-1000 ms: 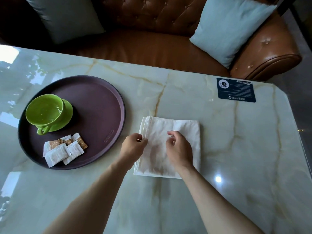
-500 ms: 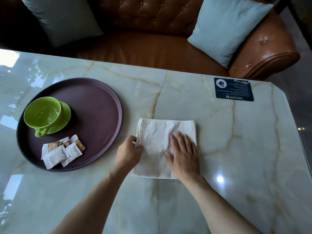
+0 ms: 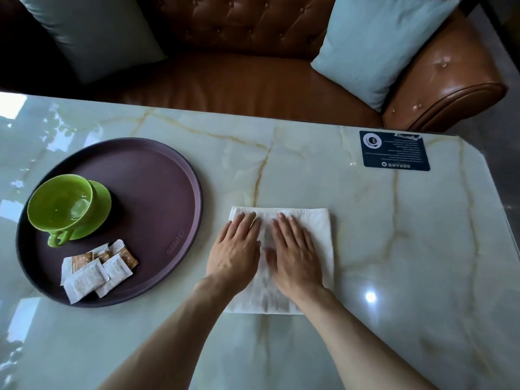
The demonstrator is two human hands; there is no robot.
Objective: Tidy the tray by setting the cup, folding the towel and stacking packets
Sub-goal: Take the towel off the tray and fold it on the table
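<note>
Head view: white towel folded square, left hand and right hand flat, fingers extended.

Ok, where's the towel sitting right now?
In the head view the towel lies folded on the table, just right of the tray, with both hands flat on it.

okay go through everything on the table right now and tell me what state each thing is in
Towel: folded, flat on the table, outside the tray.
Left hand: open, palm down on the towel.
Right hand: open, palm down on the towel.
Cup: upright on its saucer, in the tray.
Packets: loosely overlapped in the tray.
</note>
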